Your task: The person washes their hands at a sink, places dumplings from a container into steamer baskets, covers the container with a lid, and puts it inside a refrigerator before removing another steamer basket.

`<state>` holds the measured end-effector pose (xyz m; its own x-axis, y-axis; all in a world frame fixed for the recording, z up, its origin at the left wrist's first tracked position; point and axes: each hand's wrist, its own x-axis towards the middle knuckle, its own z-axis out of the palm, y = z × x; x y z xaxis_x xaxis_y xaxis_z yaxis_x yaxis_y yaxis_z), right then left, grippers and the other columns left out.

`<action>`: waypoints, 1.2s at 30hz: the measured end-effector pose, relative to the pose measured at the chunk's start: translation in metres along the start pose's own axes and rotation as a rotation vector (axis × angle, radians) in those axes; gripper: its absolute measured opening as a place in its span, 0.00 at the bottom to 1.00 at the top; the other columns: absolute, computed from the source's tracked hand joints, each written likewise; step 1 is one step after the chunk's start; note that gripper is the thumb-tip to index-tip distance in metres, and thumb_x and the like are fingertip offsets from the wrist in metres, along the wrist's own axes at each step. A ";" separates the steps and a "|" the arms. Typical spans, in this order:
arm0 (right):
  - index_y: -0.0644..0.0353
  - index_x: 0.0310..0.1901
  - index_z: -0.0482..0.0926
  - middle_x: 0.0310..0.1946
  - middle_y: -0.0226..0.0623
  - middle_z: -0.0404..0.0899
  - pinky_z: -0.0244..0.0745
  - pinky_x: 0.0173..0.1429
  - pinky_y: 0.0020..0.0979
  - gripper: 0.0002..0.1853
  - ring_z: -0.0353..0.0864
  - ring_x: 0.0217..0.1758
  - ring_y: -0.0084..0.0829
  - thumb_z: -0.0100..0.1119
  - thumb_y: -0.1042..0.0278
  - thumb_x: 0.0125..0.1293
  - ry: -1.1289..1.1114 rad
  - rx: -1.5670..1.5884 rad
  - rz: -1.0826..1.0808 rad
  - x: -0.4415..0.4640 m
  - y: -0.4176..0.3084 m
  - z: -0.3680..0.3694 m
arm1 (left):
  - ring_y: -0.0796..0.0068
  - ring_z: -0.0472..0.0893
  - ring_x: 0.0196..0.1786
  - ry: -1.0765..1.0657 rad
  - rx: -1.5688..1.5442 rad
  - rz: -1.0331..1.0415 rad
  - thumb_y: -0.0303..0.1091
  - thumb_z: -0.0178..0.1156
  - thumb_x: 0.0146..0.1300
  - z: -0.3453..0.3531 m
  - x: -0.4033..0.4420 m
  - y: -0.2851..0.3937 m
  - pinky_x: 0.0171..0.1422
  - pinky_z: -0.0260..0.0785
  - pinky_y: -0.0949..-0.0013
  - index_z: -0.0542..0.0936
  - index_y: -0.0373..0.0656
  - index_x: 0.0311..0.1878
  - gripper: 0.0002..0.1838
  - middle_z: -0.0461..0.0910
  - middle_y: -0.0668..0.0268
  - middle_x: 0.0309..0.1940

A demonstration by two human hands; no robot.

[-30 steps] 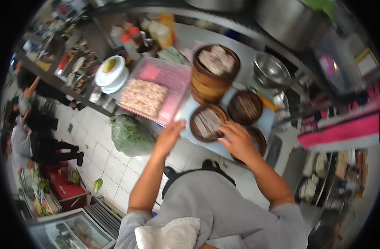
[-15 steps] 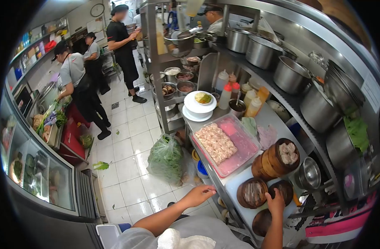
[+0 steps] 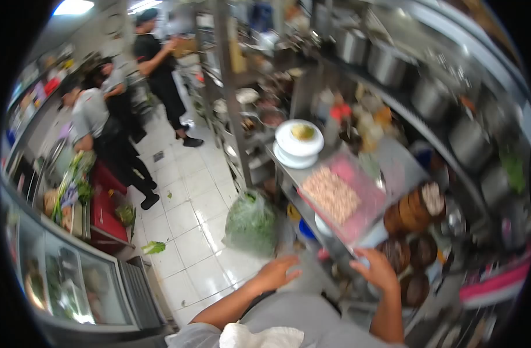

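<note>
My left hand [image 3: 277,273] is held in front of my body over the floor, fingers loosely apart, with nothing in it. At the counter's front edge is my right hand [image 3: 378,271], its thumb and fingers apart, left of the bamboo steamers. A stack of bamboo steamers [image 3: 406,214] holds pale dumplings [image 3: 433,198] on top. Smaller round steamers [image 3: 395,254] sit nearer me, their contents blurred. Beyond my right hand lies a pink-tinted tray [image 3: 370,200] with rows of pale dumplings [image 3: 331,194].
A white round stand [image 3: 299,152] carries a small yellowish item. A bag of greens [image 3: 251,223] stands on the tiled floor [image 3: 190,267]. Pots [image 3: 391,66] line the shelf at right. Several people work at the left and back; a glass-door fridge [image 3: 62,278] is at left.
My right hand has pulled left, away from the small dark steamer it was touching. My left hand's fingers have spread a little. The view has shifted and blurred.
</note>
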<state>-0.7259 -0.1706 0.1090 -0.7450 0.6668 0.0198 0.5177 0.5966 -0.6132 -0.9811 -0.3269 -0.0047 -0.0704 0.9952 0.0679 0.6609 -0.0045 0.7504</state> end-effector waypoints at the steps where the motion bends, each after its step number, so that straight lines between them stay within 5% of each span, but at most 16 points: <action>1: 0.60 0.49 0.75 0.44 0.43 0.77 0.72 0.49 0.35 0.21 0.78 0.45 0.41 0.63 0.59 0.56 -0.063 0.048 -0.004 0.005 -0.002 0.013 | 0.56 0.74 0.56 -0.006 0.027 0.018 0.43 0.58 0.62 0.001 -0.008 -0.004 0.58 0.67 0.63 0.76 0.41 0.52 0.20 0.73 0.56 0.56; 9: 0.56 0.53 0.73 0.46 0.43 0.77 0.72 0.51 0.39 0.24 0.77 0.48 0.44 0.60 0.53 0.58 -0.312 -0.112 -0.047 0.078 -0.013 0.015 | 0.58 0.74 0.56 0.038 0.090 -0.247 0.42 0.61 0.58 -0.035 -0.045 -0.017 0.57 0.68 0.63 0.77 0.41 0.50 0.20 0.73 0.58 0.56; 13: 0.57 0.50 0.76 0.46 0.46 0.78 0.71 0.52 0.40 0.22 0.77 0.49 0.44 0.60 0.54 0.57 -0.075 -0.215 -0.261 0.154 0.033 -0.008 | 0.55 0.75 0.53 0.111 0.090 -0.298 0.42 0.62 0.58 -0.029 -0.059 -0.020 0.55 0.69 0.60 0.77 0.40 0.49 0.20 0.74 0.57 0.54; 20: 0.63 0.41 0.79 0.37 0.51 0.79 0.72 0.44 0.40 0.15 0.78 0.40 0.46 0.57 0.59 0.59 -0.138 -0.488 -0.041 0.277 0.117 -0.005 | 0.53 0.74 0.56 0.307 0.050 -0.422 0.41 0.62 0.58 -0.027 -0.055 -0.002 0.58 0.68 0.60 0.77 0.39 0.50 0.20 0.74 0.53 0.53; 22: 0.63 0.44 0.78 0.41 0.50 0.79 0.71 0.49 0.40 0.15 0.78 0.44 0.45 0.54 0.63 0.61 -0.016 -0.272 -0.106 0.293 0.169 0.029 | 0.53 0.73 0.57 0.380 0.026 -0.523 0.43 0.61 0.58 -0.017 -0.056 -0.009 0.60 0.65 0.59 0.76 0.38 0.50 0.21 0.74 0.52 0.54; 23: 0.63 0.48 0.77 0.46 0.48 0.78 0.69 0.55 0.38 0.15 0.77 0.50 0.43 0.54 0.67 0.61 0.150 -0.144 -0.409 0.291 0.150 0.033 | 0.54 0.72 0.58 0.397 0.033 -0.548 0.45 0.60 0.59 -0.013 -0.054 -0.010 0.61 0.65 0.60 0.76 0.38 0.50 0.22 0.74 0.52 0.55; 24: 0.62 0.51 0.76 0.50 0.46 0.77 0.66 0.60 0.36 0.16 0.75 0.55 0.42 0.54 0.71 0.60 -0.053 -0.075 -0.188 0.289 0.132 0.027 | 0.56 0.71 0.59 0.364 0.097 -0.547 0.46 0.59 0.59 -0.012 -0.052 -0.013 0.60 0.65 0.60 0.76 0.39 0.51 0.22 0.74 0.53 0.55; 27: 0.63 0.45 0.78 0.38 0.47 0.81 0.73 0.49 0.34 0.15 0.80 0.44 0.38 0.60 0.65 0.58 -0.047 0.077 -0.177 0.291 0.111 0.036 | 0.58 0.72 0.59 0.455 0.106 -0.617 0.48 0.56 0.62 -0.011 -0.034 -0.006 0.59 0.67 0.59 0.75 0.42 0.52 0.22 0.73 0.57 0.56; 29: 0.65 0.46 0.77 0.39 0.44 0.81 0.74 0.48 0.32 0.16 0.81 0.43 0.35 0.61 0.66 0.58 -0.134 0.267 -0.108 0.295 0.080 0.046 | 0.57 0.72 0.58 0.297 0.092 -0.576 0.48 0.55 0.63 -0.010 -0.016 -0.007 0.58 0.68 0.60 0.75 0.41 0.53 0.22 0.71 0.57 0.57; 36: 0.66 0.49 0.75 0.40 0.43 0.81 0.75 0.46 0.30 0.18 0.81 0.41 0.31 0.62 0.70 0.58 -0.246 0.268 -0.358 0.292 0.011 0.051 | 0.57 0.73 0.57 0.334 0.166 -0.307 0.48 0.54 0.64 -0.017 0.051 -0.019 0.58 0.67 0.59 0.74 0.40 0.53 0.23 0.71 0.56 0.56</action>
<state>-0.9586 0.0078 0.0677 -0.9497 0.2971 0.0992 0.1096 0.6118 -0.7834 -1.0092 -0.2779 -0.0043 -0.4990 0.8622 0.0870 0.6803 0.3276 0.6556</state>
